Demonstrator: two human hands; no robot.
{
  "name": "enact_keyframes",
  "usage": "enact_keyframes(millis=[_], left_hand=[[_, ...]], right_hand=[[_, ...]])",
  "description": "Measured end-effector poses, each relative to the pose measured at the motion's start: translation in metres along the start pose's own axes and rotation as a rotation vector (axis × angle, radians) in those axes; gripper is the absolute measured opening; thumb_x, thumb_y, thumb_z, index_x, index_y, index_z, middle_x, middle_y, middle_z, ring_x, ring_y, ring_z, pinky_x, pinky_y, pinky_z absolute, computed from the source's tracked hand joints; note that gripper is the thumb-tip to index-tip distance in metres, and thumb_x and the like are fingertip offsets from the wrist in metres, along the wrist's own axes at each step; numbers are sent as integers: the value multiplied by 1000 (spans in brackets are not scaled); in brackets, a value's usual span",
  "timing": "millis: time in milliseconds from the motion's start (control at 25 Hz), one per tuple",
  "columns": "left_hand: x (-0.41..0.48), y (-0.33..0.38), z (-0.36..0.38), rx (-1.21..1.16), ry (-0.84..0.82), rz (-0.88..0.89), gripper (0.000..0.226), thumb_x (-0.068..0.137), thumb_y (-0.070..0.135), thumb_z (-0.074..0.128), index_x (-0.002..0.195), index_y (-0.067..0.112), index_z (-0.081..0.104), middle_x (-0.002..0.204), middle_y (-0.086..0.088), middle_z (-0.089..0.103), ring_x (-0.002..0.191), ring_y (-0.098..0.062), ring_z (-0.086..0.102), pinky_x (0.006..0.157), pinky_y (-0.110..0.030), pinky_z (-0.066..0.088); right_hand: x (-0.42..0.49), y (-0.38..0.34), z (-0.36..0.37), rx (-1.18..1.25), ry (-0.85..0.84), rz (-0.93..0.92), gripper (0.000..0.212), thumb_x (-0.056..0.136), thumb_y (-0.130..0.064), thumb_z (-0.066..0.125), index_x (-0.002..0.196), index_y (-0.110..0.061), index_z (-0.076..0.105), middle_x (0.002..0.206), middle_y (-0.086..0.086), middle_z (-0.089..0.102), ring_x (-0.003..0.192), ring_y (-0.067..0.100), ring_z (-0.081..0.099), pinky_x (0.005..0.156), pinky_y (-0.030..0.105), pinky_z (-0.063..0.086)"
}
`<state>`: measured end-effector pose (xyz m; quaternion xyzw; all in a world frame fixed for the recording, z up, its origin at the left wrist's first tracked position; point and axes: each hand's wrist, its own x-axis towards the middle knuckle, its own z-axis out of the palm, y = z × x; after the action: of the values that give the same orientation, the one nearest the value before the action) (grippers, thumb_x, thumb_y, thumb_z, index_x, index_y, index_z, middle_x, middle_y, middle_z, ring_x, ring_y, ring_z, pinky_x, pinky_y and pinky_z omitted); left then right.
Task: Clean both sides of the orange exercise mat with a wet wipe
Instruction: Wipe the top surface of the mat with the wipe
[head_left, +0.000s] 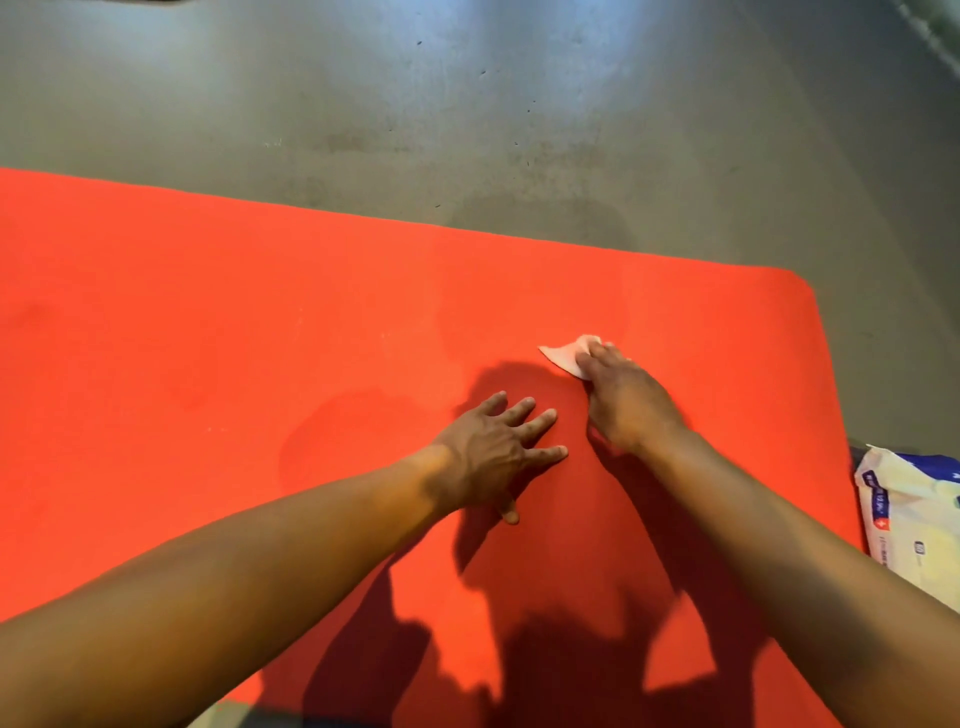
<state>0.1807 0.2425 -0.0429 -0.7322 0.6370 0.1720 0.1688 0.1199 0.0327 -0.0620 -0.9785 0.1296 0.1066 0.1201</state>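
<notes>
Your left hand (501, 447) lies flat, fingers spread, on the orange exercise mat (208, 338) laid over the floor; lean on it. Just beyond, your right hand (623, 400) grips the wet wipe (563, 356) against the mat: stroke overlapping passes toward the far edge.

There's print on the white-and-blue wipes pack (914, 514), just beside the orange mat (260, 338), but it's too blurred to read.

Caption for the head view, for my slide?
On the orange mat, right hand holds a wet wipe; left hand rests flat beside it.
</notes>
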Motion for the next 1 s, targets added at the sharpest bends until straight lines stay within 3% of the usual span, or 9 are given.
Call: enact_keyframes(millis=[120,280,360,440,520,600,760,880,1000], left_hand=[[12,9,-4,9,5,-3,106,73,78,62,159,37,15,169,-8,6,154,-34,6,122,-54,13],[11,11,-4,-4,35,-9,104,65,78,67,152,27,37,160,-5,33,152,-36,15,122,-54,16],[7,7,-7,-42,131,41,82,71,71,66,138,26,53,144,0,51,140,-31,39,114,-49,31],[-3,-1,-17,-131,240,40,50,84,59,47,117,27,64,121,2,63,116,-26,58,97,-42,43],[-17,-16,-27,-209,265,-63,46,91,50,31,109,24,65,112,-1,63,106,-27,60,86,-38,45],[-33,-38,-26,-219,243,-163,32,97,42,41,112,22,61,114,-5,59,107,-29,57,84,-38,42],[-69,-75,1,-165,161,-328,31,94,34,50,122,23,54,122,-5,52,111,-28,55,88,-40,43],[-86,-87,19,-124,122,-399,38,94,32,48,130,24,51,127,-4,50,114,-27,54,91,-40,45],[-95,-93,25,-137,139,-447,36,92,30,52,127,21,51,125,-5,50,114,-28,54,88,-40,45]], right_hand=[[-17,-15,6,112,55,-109,64,88,-8,46,151,-22,43,162,9,32,152,26,25,123,35,23],[-28,-41,15,102,-81,-308,67,91,-13,51,156,-16,34,165,6,24,155,20,16,126,34,16],[-15,-32,11,20,-73,-227,66,93,-14,50,156,-17,33,166,7,23,155,24,17,124,37,19],[-5,-26,5,-59,-46,-73,61,94,-12,47,154,-18,36,165,11,25,151,32,24,120,41,29],[-3,-37,5,-157,63,19,52,92,-11,45,144,-18,47,155,14,41,136,38,42,106,44,43],[-6,-59,12,-161,142,14,42,92,-11,45,132,-20,55,133,9,54,112,34,50,92,45,49],[-25,-103,23,30,83,-253,52,97,-17,52,144,-37,44,118,-5,50,105,21,50,87,37,50],[-32,-123,25,-42,11,-436,19,96,-20,54,112,-29,58,98,-4,41,87,25,55,67,43,49],[-4,-113,20,113,72,-200,16,93,-14,56,104,-18,66,100,6,57,91,34,63,75,44,50]])
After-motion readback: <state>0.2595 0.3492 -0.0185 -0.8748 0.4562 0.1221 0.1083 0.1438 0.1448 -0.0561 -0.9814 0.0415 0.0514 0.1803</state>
